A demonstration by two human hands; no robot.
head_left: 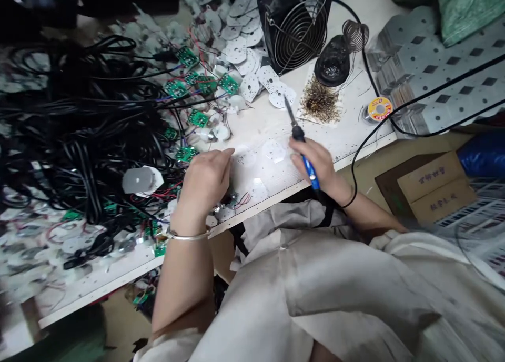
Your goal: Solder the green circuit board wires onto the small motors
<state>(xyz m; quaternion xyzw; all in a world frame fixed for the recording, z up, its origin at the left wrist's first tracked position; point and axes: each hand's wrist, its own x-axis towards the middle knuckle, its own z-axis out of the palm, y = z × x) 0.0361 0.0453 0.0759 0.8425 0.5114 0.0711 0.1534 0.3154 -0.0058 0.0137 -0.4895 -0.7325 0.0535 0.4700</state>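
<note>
My right hand (pixel 317 164) is closed round the blue handle of a soldering iron (pixel 309 167). The iron's metal tip points up and away, toward white perforated plates (pixel 282 96) on the table. At the right edge of the heap, my left hand (pixel 209 178) is held low with its back to me. Its fingers are bent and close together, and whatever they hold is hidden. Just below it lies a small part with red wires (pixel 243 199). Green circuit boards (pixel 186 154) with wires lie against its far side. A clear plate (pixel 274 151) lies between the hands.
Black cables (pixel 82 167) are heaped on the left. A black fan (pixel 302 33) stands at the back, beside a dark dish (pixel 332 62) and a brown-specked pad (pixel 321 101). A solder spool (pixel 379 109) sits near the right edge. The iron's cord (pixel 357 157) loops past my right wrist.
</note>
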